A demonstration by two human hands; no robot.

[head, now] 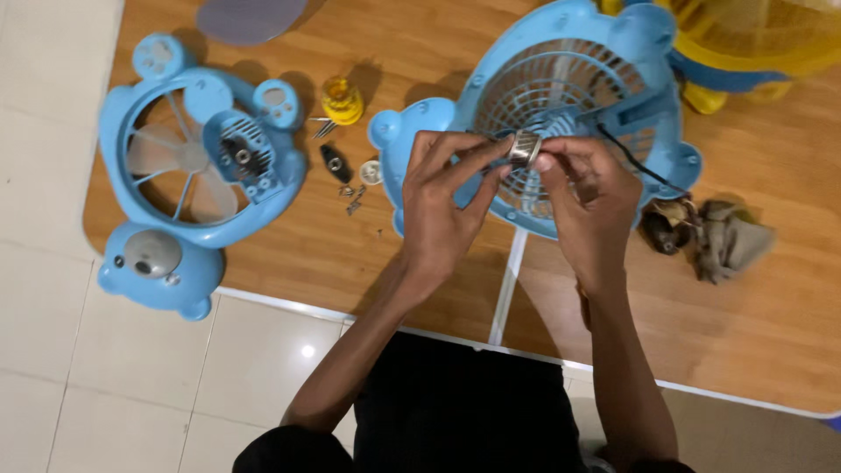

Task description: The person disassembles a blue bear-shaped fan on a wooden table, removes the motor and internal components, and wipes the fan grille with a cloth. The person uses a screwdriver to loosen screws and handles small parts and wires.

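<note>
Together, the left hand [442, 197] and the right hand [585, 197] hold a small metal cylinder [525, 148] between their fingertips, so both hands are closed on it. The cylinder is short, silver-grey and ribbed on its side, with a shiny end. It is held just above the blue grille [569, 88], near the centre of that round part.

The grille is light blue plastic with thin curved ribs and round ears, and it lies on a wooden board [289, 254]. A black wire [635, 162] runs from the grille's centre toward its right edge, passing behind the right hand. The hands cover the lower middle of the grille.

Left of the grille, well apart, lies a blue fan body [188, 166] with pale blades and a small face part at its bottom. Between this body and the grille are a yellow screwdriver handle [342, 99], a black knob [335, 161], a small white ring [371, 172] and some screws [354, 200]. Right of the grille lies a grey-brown rag [727, 238]. Above the grille's right side is a yellow fan part [753, 35]. Above the fan body, a grey disc [250, 17] is cut by the frame edge.
</note>
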